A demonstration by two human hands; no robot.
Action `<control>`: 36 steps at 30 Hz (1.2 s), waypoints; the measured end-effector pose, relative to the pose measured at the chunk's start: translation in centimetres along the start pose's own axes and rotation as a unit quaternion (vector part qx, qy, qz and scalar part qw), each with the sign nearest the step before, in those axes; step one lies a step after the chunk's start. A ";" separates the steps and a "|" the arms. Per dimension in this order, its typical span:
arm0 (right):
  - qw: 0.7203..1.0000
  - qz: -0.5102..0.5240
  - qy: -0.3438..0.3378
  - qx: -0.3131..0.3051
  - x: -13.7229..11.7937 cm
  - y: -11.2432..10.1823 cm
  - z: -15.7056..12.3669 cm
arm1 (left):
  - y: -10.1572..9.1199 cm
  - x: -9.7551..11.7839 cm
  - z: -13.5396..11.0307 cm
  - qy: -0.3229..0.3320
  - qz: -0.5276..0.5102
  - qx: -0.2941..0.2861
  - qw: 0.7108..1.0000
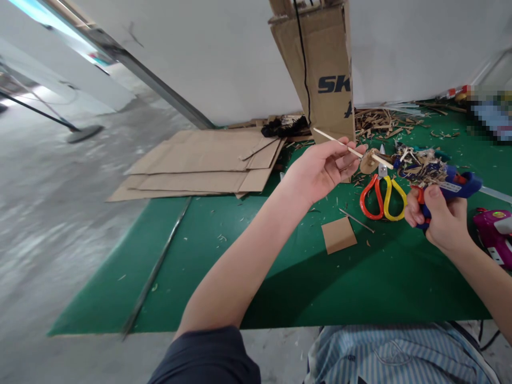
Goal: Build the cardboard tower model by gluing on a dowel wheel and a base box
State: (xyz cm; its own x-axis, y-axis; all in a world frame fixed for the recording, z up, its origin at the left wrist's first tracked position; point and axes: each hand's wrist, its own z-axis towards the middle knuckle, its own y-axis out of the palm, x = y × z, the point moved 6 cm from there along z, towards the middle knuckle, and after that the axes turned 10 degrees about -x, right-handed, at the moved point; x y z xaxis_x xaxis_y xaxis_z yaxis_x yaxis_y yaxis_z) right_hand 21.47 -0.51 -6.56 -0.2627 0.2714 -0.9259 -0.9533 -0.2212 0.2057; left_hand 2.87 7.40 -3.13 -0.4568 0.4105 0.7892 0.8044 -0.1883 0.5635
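The left arm reaches forward from the 6 o'clock edge, forearm bare and wrist slightly bent. The left hand (320, 170) pinches a thin wooden stick (332, 140) between thumb and fingertips. The stick slants from 10 o'clock down to 4 o'clock and carries a small cardboard disc (368, 161) near its lower end.

At 3 o'clock of that hand, the right hand (444, 218) is clenched around the grip of a blue glue gun (460, 184), whose nozzle points toward the disc. Both hands hang above the green mat (240, 256).

Between the hands lie scissors (382, 197) with orange and yellow handles, and a cardboard square (338, 234) lies at 7 o'clock of them. A pink glue gun (496, 229) lies at the right edge.
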 end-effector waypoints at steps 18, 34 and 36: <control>1.000 -0.012 -0.009 0.001 0.6 -0.6 -0.2 | 0.3 0.0 0.1 0.006 -0.033 -0.008 0.999; 1.000 -0.010 -0.007 -0.003 0.3 -0.3 -0.1 | 0.0 -0.3 0.2 0.001 -0.035 0.005 0.999; 1.000 -0.006 -0.010 -0.005 0.2 -0.2 -0.1 | -0.1 -0.3 0.2 0.000 -0.032 0.008 0.999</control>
State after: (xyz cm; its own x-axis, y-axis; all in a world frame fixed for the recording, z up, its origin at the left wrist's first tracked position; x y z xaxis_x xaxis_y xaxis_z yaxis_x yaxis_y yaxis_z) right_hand 21.67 -0.53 -6.83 -0.2545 0.2921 -0.9219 -0.9549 -0.2266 0.1918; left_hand 3.00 7.51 -3.52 -0.5075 0.4208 0.7519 0.7797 -0.1471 0.6086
